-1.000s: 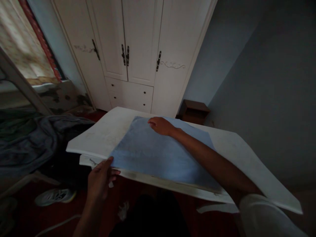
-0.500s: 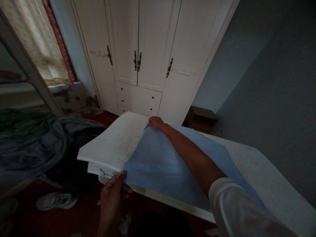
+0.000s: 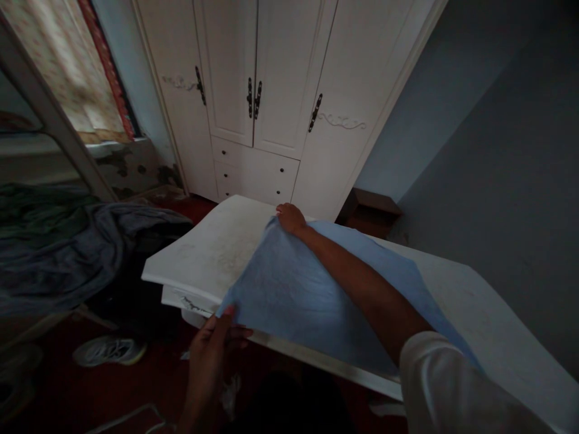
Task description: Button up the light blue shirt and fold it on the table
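Observation:
A light blue cloth (image 3: 289, 289) lies spread over the white tabletop (image 3: 212, 244), its left edge stretched between my hands. My left hand (image 3: 215, 340) pinches the near left corner between thumb and fingers, just beyond the table's front edge. At the far left corner, my right hand (image 3: 290, 218) grips the cloth close to the table's back edge. My right forearm crosses above the cloth and hides part of it. Some faint wrinkles run across the fabric.
A white wardrobe (image 3: 284, 72) stands behind the table, with a small brown cabinet (image 3: 373, 208) to its right. Dark clothes (image 3: 90, 253) are heaped at the left. A sneaker (image 3: 110, 351) lies on the red floor. A grey wall rises at the right.
My right hand has shifted slightly to the right with its corner of the cloth. My left hand keeps its pinch almost in place. The view has tilted down a little.

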`<act>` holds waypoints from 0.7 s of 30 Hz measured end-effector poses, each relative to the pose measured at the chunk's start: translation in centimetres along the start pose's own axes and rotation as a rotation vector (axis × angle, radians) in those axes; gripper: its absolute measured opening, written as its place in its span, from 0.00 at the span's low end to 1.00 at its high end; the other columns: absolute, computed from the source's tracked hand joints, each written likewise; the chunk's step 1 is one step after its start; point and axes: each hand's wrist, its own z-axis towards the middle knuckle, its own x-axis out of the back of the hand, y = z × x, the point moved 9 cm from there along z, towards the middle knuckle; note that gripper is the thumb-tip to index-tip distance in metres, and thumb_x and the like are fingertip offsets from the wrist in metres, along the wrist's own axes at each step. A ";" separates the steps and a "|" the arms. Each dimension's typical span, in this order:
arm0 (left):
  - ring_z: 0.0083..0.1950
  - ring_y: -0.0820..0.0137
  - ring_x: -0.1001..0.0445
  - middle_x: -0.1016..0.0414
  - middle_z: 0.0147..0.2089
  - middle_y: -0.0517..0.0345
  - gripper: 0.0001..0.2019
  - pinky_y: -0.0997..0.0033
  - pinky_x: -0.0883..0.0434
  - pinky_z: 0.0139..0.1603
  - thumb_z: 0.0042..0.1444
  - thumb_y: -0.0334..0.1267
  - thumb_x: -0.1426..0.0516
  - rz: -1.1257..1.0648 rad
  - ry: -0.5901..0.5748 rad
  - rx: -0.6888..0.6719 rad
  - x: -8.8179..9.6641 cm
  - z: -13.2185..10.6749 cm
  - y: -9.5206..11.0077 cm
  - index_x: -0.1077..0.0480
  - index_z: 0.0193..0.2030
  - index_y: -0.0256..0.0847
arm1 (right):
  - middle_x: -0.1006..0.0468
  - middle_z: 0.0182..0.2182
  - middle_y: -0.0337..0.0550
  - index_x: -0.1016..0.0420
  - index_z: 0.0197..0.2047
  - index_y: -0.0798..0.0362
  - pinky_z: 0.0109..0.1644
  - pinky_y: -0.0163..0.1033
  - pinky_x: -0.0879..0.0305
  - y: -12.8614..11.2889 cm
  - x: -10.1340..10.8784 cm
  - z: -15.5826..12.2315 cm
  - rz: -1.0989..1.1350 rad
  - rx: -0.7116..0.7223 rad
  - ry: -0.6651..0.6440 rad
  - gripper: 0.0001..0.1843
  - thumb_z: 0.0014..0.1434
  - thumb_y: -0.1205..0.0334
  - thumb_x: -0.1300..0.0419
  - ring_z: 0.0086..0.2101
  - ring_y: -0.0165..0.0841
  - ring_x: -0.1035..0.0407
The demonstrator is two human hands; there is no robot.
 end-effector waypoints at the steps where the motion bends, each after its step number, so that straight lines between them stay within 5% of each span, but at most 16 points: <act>1: 0.27 0.67 0.24 0.24 0.23 0.57 0.23 0.73 0.27 0.27 0.36 0.53 0.33 -0.002 -0.014 -0.002 -0.2 -0.3 0.0 0.30 0.31 0.37 | 0.29 0.52 0.52 0.31 0.55 0.56 0.56 0.41 0.42 -0.2 0.5 -0.7 0.010 0.025 0.016 0.17 0.67 0.64 0.53 0.52 0.37 0.36; 7: 0.41 0.61 0.22 0.22 0.32 0.54 0.13 0.61 0.24 0.47 0.38 0.41 0.33 -0.209 -0.120 0.052 -1.6 -1.9 -0.5 0.29 0.28 0.39 | 0.31 0.55 0.51 0.34 0.58 0.57 0.60 0.40 0.44 -0.2 3.7 -7.9 0.036 0.115 0.059 0.21 0.66 0.57 0.50 0.55 0.37 0.39; 13: 0.47 0.52 0.23 0.22 0.39 0.44 0.10 0.49 0.25 0.51 0.40 0.41 0.35 -0.274 -0.225 0.146 -3.4 -3.2 -1.3 0.27 0.29 0.39 | 0.42 0.64 0.63 0.39 0.62 0.66 0.67 0.49 0.54 5.2 5.6 -14.5 0.006 -0.082 0.117 0.31 0.64 0.50 0.49 0.64 0.48 0.49; 17: 0.38 0.56 0.21 0.22 0.31 0.48 0.12 0.55 0.23 0.46 0.34 0.38 0.31 -0.238 -0.260 0.160 -5.2 -3.5 -0.9 0.28 0.25 0.37 | 0.46 0.65 0.68 0.43 0.63 0.70 0.67 0.51 0.55 8.7 4.1 -16.1 0.047 -0.229 0.066 0.35 0.66 0.47 0.54 0.65 0.50 0.53; 21: 0.30 0.66 0.23 0.24 0.25 0.56 0.14 0.65 0.23 0.39 0.34 0.40 0.31 -0.059 -0.197 0.026 -6.0 -3.3 0.6 0.29 0.24 0.36 | 0.38 0.61 0.68 0.37 0.60 0.69 0.66 0.49 0.53 9.1 1.4 -16.7 0.075 -0.234 -0.016 0.32 0.67 0.49 0.54 0.63 0.48 0.46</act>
